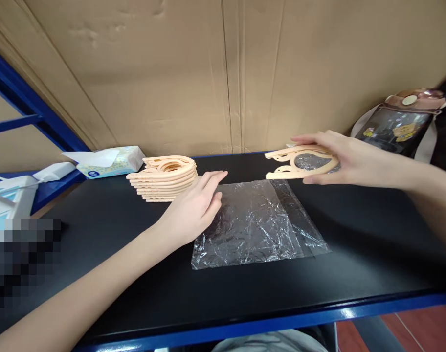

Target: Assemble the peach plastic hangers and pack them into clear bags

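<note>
My right hand [340, 159] grips a peach-coloured folding clothes hanger [300, 172] by its curved end, holding it up over the right back of the table. Its two arms point left. My left hand [197, 208] is over the upper left part of a clear plastic bag [252, 225], fingers stretched out and thumb apart, holding nothing. Whether its fingertips touch the bag, I cannot tell. The bag lies flat and wrinkled on the black tabletop. Just behind and left of my left hand is a neat stack of matching folded hangers [162, 180].
A tissue pack [113, 161] lies at the back left, near a white device [10, 195]. At the back right stands a strapped drink bottle [399, 124]. Cardboard [171, 73] walls the rear, and a blue rail [245, 335] edges the table's front. Some clear plastic lies behind the held hanger.
</note>
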Tool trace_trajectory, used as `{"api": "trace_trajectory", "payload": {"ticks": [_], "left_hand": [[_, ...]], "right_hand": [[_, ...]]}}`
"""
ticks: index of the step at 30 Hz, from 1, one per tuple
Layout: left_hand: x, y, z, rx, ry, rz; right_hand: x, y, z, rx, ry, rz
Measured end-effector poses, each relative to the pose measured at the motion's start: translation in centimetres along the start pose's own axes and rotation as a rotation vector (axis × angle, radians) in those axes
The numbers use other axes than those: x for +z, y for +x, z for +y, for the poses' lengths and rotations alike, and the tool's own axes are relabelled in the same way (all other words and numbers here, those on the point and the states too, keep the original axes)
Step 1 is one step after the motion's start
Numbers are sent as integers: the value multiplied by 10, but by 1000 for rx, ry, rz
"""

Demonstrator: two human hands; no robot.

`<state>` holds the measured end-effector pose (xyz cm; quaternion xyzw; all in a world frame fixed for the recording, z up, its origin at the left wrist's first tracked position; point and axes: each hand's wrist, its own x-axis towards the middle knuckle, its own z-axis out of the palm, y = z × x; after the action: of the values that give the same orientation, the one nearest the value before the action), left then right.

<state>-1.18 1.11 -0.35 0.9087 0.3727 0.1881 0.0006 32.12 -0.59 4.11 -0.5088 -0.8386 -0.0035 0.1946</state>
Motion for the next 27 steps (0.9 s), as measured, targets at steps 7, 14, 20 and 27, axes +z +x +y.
{"api": "trace_trajectory", "payload": {"ticks": [7,14,20,27], "left_hand": [[-1,-5,11,-91,256,-228],[9,-13,5,-8,202,-267],[18,-17,-6,26,149,-230],[16,-17,-2,29,150,-237]], "right_hand": [[-12,-12,19,151,13,-354],[8,-5,3,24,40,-442],[32,-2,-4,-19,132,-290],[50,5,-4,-16,118,-238]]}}
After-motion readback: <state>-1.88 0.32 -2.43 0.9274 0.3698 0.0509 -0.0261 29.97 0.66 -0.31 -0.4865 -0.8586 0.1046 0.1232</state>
